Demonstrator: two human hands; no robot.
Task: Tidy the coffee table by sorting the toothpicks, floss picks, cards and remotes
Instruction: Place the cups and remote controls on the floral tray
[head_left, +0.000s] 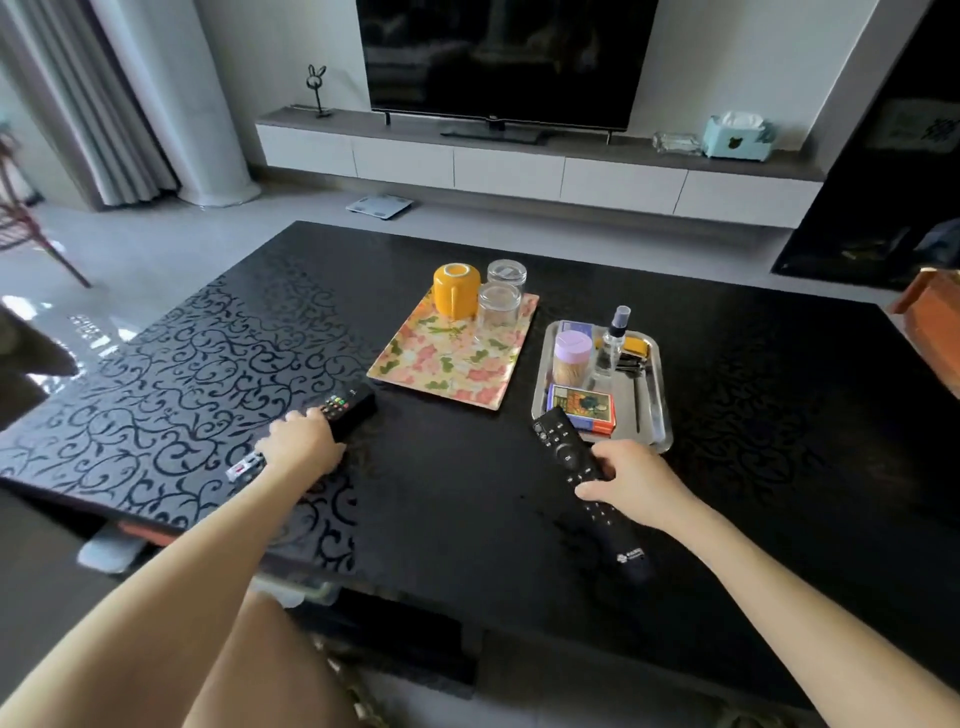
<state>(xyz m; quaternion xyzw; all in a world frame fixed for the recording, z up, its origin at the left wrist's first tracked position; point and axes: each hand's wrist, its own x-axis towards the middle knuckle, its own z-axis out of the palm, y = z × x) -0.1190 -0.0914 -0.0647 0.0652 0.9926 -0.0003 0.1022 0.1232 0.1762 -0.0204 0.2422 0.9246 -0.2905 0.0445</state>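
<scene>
My left hand (304, 446) lies over the middle of a black remote (347, 409) with coloured buttons, on the left of the black coffee table (457, 499). A long slim black remote (566, 454) lies in front of the metal tray (655, 400), with my right hand (631, 475) gripping its middle. In the tray stand a toothpick jar with a purple lid (571, 356), a card box (583, 409), a blue box (576, 328) and a small spray bottle (612, 340).
A floral tray (441, 364) at the table's centre carries an upturned orange mug (456, 289) and two glasses (500, 304). An orange-brown box (930, 306) sits at the right edge. Beyond the table stand a TV unit and television (504, 57).
</scene>
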